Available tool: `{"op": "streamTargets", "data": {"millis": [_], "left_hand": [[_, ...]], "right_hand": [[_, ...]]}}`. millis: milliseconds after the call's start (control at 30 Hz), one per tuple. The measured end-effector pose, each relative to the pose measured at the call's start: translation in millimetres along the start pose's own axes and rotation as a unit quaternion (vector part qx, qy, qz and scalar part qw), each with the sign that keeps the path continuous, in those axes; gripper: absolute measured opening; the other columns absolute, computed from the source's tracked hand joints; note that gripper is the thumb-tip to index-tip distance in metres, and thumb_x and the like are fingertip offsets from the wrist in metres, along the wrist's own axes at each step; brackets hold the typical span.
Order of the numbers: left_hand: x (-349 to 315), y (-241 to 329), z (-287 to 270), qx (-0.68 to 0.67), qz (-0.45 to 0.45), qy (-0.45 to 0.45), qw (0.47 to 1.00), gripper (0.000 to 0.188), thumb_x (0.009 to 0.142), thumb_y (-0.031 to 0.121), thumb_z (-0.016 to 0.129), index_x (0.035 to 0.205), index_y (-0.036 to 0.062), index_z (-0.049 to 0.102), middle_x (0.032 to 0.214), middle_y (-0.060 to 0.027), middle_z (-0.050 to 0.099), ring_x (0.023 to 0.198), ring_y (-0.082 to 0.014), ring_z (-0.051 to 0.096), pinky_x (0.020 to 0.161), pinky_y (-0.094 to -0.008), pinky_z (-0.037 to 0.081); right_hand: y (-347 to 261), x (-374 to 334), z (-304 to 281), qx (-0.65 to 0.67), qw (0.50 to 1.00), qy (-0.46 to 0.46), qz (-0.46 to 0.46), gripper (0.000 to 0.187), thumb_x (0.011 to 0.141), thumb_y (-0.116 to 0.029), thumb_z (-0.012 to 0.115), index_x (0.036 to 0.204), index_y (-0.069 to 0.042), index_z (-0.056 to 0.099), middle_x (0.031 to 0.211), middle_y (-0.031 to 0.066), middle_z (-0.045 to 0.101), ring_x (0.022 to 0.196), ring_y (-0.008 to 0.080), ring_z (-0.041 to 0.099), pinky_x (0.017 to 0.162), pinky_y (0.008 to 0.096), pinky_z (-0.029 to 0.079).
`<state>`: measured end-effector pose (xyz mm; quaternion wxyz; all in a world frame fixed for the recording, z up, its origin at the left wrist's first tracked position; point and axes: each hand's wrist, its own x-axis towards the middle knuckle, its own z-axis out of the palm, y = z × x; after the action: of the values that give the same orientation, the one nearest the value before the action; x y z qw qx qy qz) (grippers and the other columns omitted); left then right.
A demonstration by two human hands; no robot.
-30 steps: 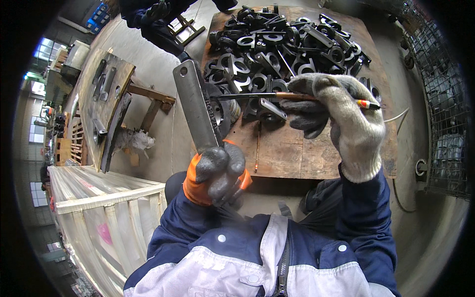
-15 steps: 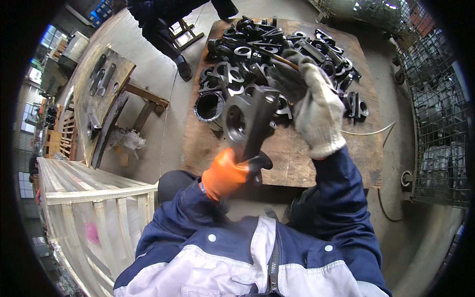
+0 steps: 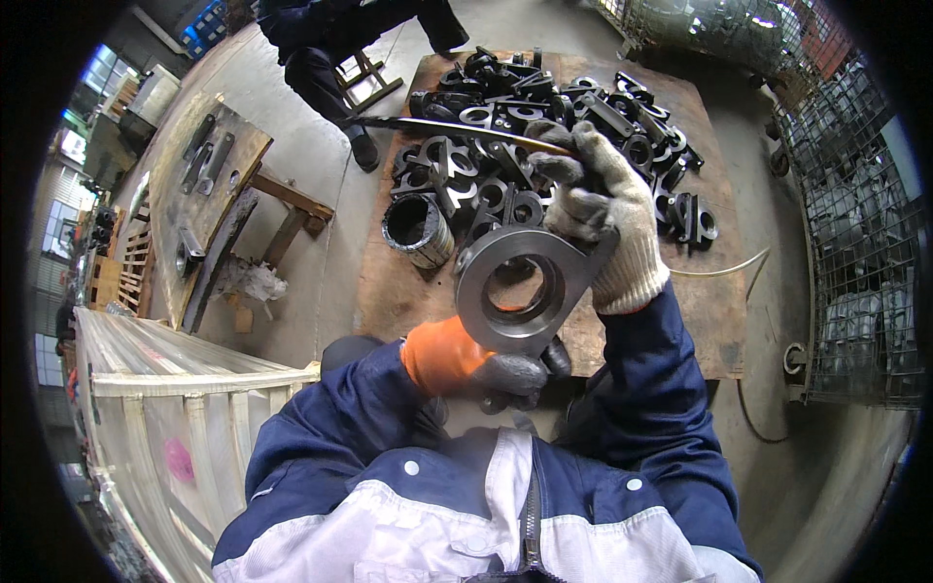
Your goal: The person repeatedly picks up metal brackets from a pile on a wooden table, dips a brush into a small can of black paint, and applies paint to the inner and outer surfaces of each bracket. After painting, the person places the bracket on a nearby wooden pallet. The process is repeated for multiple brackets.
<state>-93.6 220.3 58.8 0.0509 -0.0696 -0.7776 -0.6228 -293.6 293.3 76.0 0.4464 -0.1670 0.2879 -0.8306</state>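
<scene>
My left hand (image 3: 466,364), in an orange glove with dark fingers, grips a dark metal bracket (image 3: 473,301) at its lower edge. The bracket's round bored ring faces up toward me, and its plate end reaches to my right hand (image 3: 607,204). That hand wears a whitish knitted glove with grey-stained fingers. Between its thumb and fingers is a long thin stick (image 3: 442,127), brown near the glove and black toward its left end; bristles cannot be made out. My right hand's lower fingers are by the bracket's upper end; whether they touch it I cannot tell. A black-smeared can (image 3: 418,231) stands left of the bracket.
Many similar dark brackets (image 3: 457,155) are heaped on the wooden tabletop (image 3: 389,301). Wire cages (image 3: 860,243) stand right, a slatted crate (image 3: 194,384) lower left. Left, a smaller wooden table (image 3: 219,209) bears a few metal parts. A person (image 3: 326,58) is at the far left.
The bracket has turned so its ring faces me, and has moved slightly right, closer to my right hand. The stick has swung round to point left.
</scene>
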Motion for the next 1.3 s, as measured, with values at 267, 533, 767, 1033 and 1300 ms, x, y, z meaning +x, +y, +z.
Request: {"op": "streamTargets", "data": {"millis": [267, 533, 767, 1033, 1300], "left_hand": [[-16, -29, -27, -0.068, -0.164, 0.221, 0.959, 0.032, 0.084, 0.026, 0.074, 0.107, 0.0048, 0.065, 0.077, -0.0065, 0.066, 0.057, -0.0147, 0.06, 0.048, -0.0272, 0.046], [-32, -27, -44, -0.208, -0.258, 0.381, 0.863, 0.035, 0.088, 0.029, 0.07, 0.113, 0.0049, 0.064, 0.075, -0.0052, 0.065, 0.053, -0.0112, 0.056, 0.043, -0.0239, 0.04], [-30, -20, -38, -0.152, -0.283, 0.372, 0.871, 0.041, 0.084, 0.033, 0.074, 0.114, 0.0072, 0.062, 0.075, -0.0058, 0.064, 0.052, -0.0119, 0.055, 0.043, -0.0251, 0.039], [-28, -17, -36, -0.1, -0.28, 0.347, 0.89, 0.036, 0.085, 0.027, 0.071, 0.111, 0.005, 0.062, 0.071, -0.0076, 0.064, 0.049, -0.0123, 0.054, 0.042, -0.0257, 0.04], [-22, -17, -33, -0.071, -0.246, 0.362, 0.896, 0.028, 0.089, 0.028, 0.067, 0.104, 0.0049, 0.065, 0.069, -0.0063, 0.064, 0.05, -0.0113, 0.055, 0.044, -0.0267, 0.041]], "right_hand": [[-52, -33, 3, -0.259, 0.891, 0.234, -0.291, 0.032, 0.102, -0.03, 0.054, 0.118, -0.006, 0.066, 0.102, 0.0118, 0.071, 0.072, 0.0103, 0.065, 0.058, 0.0204, 0.049], [-37, -61, 12, -0.328, 0.917, 0.081, -0.214, 0.026, 0.1, -0.018, 0.056, 0.112, 0.003, 0.065, 0.1, 0.0195, 0.072, 0.076, 0.022, 0.073, 0.058, 0.027, 0.061], [-1, -50, 20, -0.267, 0.958, -0.019, -0.108, 0.023, 0.096, -0.013, 0.063, 0.112, 0.004, 0.067, 0.095, 0.0115, 0.072, 0.078, 0.0158, 0.071, 0.064, 0.0236, 0.058], [6, -41, 16, -0.288, 0.948, -0.024, -0.132, 0.023, 0.095, -0.008, 0.065, 0.113, 0.005, 0.067, 0.097, 0.01, 0.071, 0.085, 0.0122, 0.068, 0.072, 0.0234, 0.057], [-9, -50, 28, -0.274, 0.961, -0.01, -0.043, 0.023, 0.097, -0.013, 0.06, 0.112, 0.005, 0.065, 0.082, 0.0117, 0.073, 0.061, 0.0136, 0.07, 0.051, 0.0204, 0.054]]}}
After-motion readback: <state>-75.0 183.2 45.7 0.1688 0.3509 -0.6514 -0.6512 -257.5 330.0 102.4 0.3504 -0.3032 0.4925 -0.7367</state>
